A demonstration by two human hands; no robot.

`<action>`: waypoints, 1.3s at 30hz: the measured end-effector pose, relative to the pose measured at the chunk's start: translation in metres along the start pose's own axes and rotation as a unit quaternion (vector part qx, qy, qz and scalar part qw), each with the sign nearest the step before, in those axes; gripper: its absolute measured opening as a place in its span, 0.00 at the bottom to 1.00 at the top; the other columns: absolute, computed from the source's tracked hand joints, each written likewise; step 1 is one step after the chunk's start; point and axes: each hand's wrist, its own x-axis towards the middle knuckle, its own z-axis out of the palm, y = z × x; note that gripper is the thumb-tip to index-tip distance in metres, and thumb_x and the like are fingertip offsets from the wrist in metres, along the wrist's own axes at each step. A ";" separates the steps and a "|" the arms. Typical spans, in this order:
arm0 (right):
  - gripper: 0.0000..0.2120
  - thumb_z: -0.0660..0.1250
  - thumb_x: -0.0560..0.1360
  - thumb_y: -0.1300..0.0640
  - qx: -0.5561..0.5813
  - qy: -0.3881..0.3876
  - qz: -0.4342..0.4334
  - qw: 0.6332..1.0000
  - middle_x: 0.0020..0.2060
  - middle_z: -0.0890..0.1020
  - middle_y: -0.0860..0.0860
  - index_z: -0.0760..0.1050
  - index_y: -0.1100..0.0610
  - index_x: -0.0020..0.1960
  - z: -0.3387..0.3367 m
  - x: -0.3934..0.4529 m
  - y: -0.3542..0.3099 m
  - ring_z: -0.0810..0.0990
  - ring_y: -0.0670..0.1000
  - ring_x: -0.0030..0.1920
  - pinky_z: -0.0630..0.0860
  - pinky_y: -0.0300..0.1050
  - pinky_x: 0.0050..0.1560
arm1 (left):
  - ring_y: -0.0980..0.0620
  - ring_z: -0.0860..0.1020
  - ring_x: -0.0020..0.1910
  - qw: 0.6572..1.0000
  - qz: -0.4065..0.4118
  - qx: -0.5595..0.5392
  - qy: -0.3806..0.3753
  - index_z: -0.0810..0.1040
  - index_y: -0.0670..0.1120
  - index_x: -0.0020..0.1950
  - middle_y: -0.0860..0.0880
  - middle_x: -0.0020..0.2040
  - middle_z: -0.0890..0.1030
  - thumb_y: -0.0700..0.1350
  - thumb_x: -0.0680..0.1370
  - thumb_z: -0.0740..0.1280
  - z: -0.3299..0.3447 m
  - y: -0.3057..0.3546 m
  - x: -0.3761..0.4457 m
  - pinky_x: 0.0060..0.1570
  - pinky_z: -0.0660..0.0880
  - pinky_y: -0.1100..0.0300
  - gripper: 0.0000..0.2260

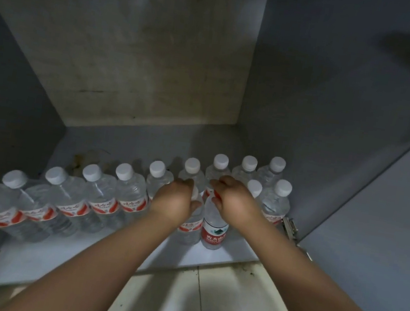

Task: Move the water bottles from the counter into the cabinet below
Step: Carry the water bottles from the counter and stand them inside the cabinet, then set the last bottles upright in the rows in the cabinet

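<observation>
Water bottles [102, 193] already line the cabinet [93, 253] floor from left to right, and we set 2 more down near the front, our left hand [174, 202] and right hand [235, 202] fingers clenched round their tops, the table unseen.

Bottles [102, 193]: clear glossy plastic, matt white caps [124, 171], glossy red labels [214, 232]. Cabinet walls [314, 91]: smooth matt grey laminate; back panel [134, 51] rough, stained. Hinge [290, 228] beside bottles: shiny metal.
</observation>
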 end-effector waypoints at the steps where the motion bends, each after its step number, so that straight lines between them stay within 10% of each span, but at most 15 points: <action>1: 0.18 0.57 0.80 0.60 -0.001 -0.003 0.000 1.000 0.66 0.70 0.61 0.66 0.61 0.69 -0.001 -0.001 0.000 0.72 0.60 0.63 0.70 0.50 0.64 | 0.43 0.76 0.60 1.000 0.005 0.005 -0.003 0.67 0.41 0.66 0.40 0.62 0.75 0.51 0.80 0.60 0.000 -0.001 0.000 0.58 0.72 0.55 0.19; 15: 0.18 0.57 0.80 0.61 -0.002 0.004 0.012 1.000 0.65 0.71 0.63 0.67 0.64 0.69 0.000 -0.004 -0.004 0.74 0.61 0.61 0.72 0.50 0.60 | 0.42 0.73 0.64 0.999 0.024 0.031 -0.022 0.49 0.43 0.77 0.40 0.69 0.69 0.48 0.82 0.56 0.002 -0.002 -0.006 0.60 0.71 0.53 0.27; 19: 0.26 0.72 0.70 0.60 0.002 0.014 0.010 1.000 0.60 0.77 0.66 0.72 0.65 0.65 0.002 -0.010 -0.008 0.80 0.65 0.55 0.80 0.54 0.52 | 0.43 0.73 0.66 0.998 0.034 -0.059 -0.016 0.44 0.47 0.77 0.41 0.75 0.60 0.45 0.80 0.59 0.009 -0.010 -0.017 0.59 0.73 0.53 0.32; 23: 0.16 0.68 0.63 0.55 -0.085 -0.011 0.001 0.996 0.45 0.86 0.62 0.83 0.62 0.48 -0.015 -0.015 -0.025 0.86 0.62 0.44 0.82 0.54 0.43 | 0.42 0.71 0.68 0.992 0.020 -0.124 0.020 0.60 0.47 0.75 0.40 0.74 0.64 0.43 0.79 0.58 0.002 -0.028 -0.044 0.63 0.72 0.53 0.24; 26: 0.18 0.60 0.66 0.51 -0.116 -0.045 -0.008 0.992 0.42 0.87 0.57 0.84 0.59 0.45 -0.038 -0.030 -0.048 0.86 0.58 0.43 0.82 0.52 0.44 | 0.41 0.76 0.64 0.991 -0.024 -0.106 0.077 0.74 0.45 0.66 0.41 0.66 0.76 0.44 0.76 0.56 -0.010 -0.043 -0.071 0.59 0.76 0.51 0.20; 30: 0.20 0.57 0.73 0.49 -0.089 -0.144 -0.020 0.985 0.51 0.85 0.57 0.82 0.57 0.53 -0.063 -0.060 -0.089 0.84 0.60 0.52 0.80 0.56 0.52 | 0.45 0.48 0.78 0.986 -0.108 -0.110 -0.062 0.58 0.50 0.75 0.48 0.79 0.52 0.47 0.81 0.54 -0.028 -0.061 -0.128 0.75 0.52 0.48 0.21; 33: 0.30 0.44 0.78 0.44 -0.116 -0.193 -0.045 0.973 0.50 0.87 0.54 0.84 0.54 0.48 -0.086 -0.089 -0.124 0.85 0.57 0.51 0.80 0.59 0.48 | 0.46 0.43 0.78 0.976 -0.162 -0.112 -0.094 0.55 0.51 0.76 0.49 0.79 0.49 0.49 0.82 0.51 -0.058 -0.066 -0.187 0.76 0.48 0.47 0.22; 39: 0.25 0.52 0.68 0.46 -0.139 -0.241 -0.171 0.945 0.48 0.87 0.53 0.85 0.54 0.45 -0.168 -0.151 -0.210 0.86 0.55 0.50 0.80 0.60 0.47 | 0.47 0.43 0.78 0.911 -0.341 -0.196 -0.121 0.49 0.54 0.77 0.51 0.79 0.48 0.50 0.83 0.50 -0.132 -0.057 -0.330 0.76 0.49 0.49 0.22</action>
